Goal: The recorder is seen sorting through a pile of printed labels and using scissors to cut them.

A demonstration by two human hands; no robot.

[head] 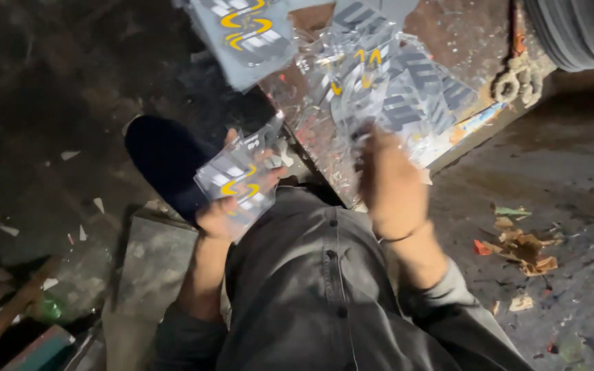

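My left hand [223,206] holds a small clear plastic packet [238,177] with grey bars and yellow arcs printed on it. My right hand [388,180] reaches forward into a pile of similar clear packets [379,75] lying on a worn, scratched board [311,130]; its fingers are buried in the plastic, gripping one or more of them. Another packet [245,34] hangs at the top left of the pile. My grey shirt fills the lower middle.
A dark shoe [163,161] rests on the dirty floor beside the board. Torn paper scraps [524,247] lie at the right. A knotted rope [517,82] and a ribbed grey object [579,31] sit top right. Wooden pieces [8,316] lie at the lower left.
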